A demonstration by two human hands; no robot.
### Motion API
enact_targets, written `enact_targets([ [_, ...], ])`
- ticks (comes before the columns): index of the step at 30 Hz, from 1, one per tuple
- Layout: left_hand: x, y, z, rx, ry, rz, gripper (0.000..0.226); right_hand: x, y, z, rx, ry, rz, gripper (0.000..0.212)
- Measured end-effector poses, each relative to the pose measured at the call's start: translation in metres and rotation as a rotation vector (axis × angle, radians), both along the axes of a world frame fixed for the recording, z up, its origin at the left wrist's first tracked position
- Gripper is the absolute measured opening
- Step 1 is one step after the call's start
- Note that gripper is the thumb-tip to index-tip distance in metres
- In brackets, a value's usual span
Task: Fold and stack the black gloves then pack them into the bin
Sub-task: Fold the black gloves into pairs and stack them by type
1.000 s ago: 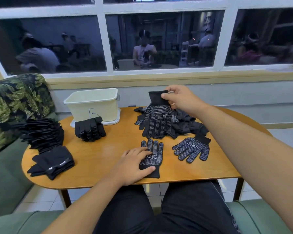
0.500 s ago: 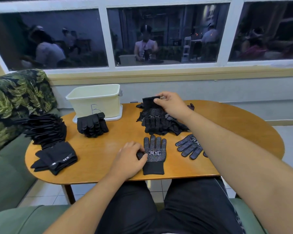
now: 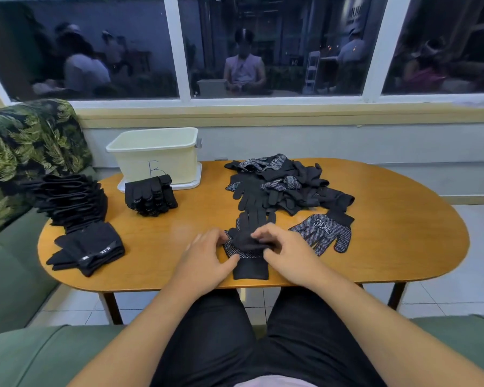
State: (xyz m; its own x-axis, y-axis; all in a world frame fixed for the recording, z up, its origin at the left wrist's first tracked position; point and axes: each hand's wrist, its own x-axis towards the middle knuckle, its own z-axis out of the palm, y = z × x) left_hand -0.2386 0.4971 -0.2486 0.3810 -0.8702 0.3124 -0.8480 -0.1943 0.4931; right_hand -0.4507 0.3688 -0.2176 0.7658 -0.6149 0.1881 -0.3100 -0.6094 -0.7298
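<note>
The right fingers (image 3: 264, 233) curl down onto the plain black knit glove (image 3: 249, 236) and pinch its fabric near the palm. The right hand (image 3: 288, 255) lies along that glove's right side. The left fingers (image 3: 211, 238) are motion-blurred at the glove's left edge. The thumb touches it, but it cannot be told whether the left hand (image 3: 204, 261) grips or only rests there.

The glove lies back-up on a second black glove with white grip dots (image 3: 235, 251), whose dotted edge shows along the left side. The cuffs point toward the person. Both sit at the near edge of the oval wooden surface (image 3: 389, 241).

Just right of the hands lies a single black dotted glove (image 3: 323, 233), palm up and apart from the pair. Beyond it is a loose heap of black gloves (image 3: 285, 188).

Left of centre, a small folded stack of gloves (image 3: 150, 198) stands just in front of the cream plastic bin (image 3: 157, 160). The bin is marked with a hand-written "B" and stands on a white tray (image 3: 192, 182). Its inside is not visible.

At the surface's left end are a tall leaning stack of folded gloves (image 3: 70, 202) and, nearer the person, a lower folded stack (image 3: 90, 250). To the left is a green sofa (image 3: 17, 289) with a leaf-print cushion (image 3: 25, 141).
</note>
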Motion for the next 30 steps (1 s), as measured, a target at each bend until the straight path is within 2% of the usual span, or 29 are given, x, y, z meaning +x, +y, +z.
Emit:
enact_targets([
  [2,-0.001,0.000,0.001,0.011,-0.011,0.005,0.047,0.000,0.002,-0.006,-0.155,0.155,0.024,0.046],
  [4,-0.002,0.000,0.002,0.012,-0.013,0.013,0.052,0.005,0.001,-0.008,-0.274,0.210,0.038,0.040],
  [7,-0.003,-0.001,0.003,0.027,-0.006,0.030,0.059,0.014,-0.002,-0.004,-0.288,0.164,-0.033,0.033],
  [11,-0.004,-0.002,0.004,0.048,-0.001,0.034,0.072,0.021,-0.004,0.005,-0.279,-0.026,-0.174,0.034],
  [13,-0.004,-0.002,0.005,0.055,0.019,0.041,0.077,0.018,0.002,0.004,-0.288,-0.051,-0.140,0.035],
  [15,-0.004,-0.003,0.006,0.057,0.034,0.051,0.081,0.012,0.008,-0.003,-0.308,0.001,-0.080,0.033],
  [20,-0.006,-0.002,0.006,0.049,0.025,0.044,0.074,0.008,0.011,-0.014,-0.290,0.086,-0.017,0.031],
  [30,-0.007,-0.002,0.006,0.040,-0.036,0.009,0.056,0.005,0.008,-0.017,-0.148,0.041,-0.020,0.027],
])
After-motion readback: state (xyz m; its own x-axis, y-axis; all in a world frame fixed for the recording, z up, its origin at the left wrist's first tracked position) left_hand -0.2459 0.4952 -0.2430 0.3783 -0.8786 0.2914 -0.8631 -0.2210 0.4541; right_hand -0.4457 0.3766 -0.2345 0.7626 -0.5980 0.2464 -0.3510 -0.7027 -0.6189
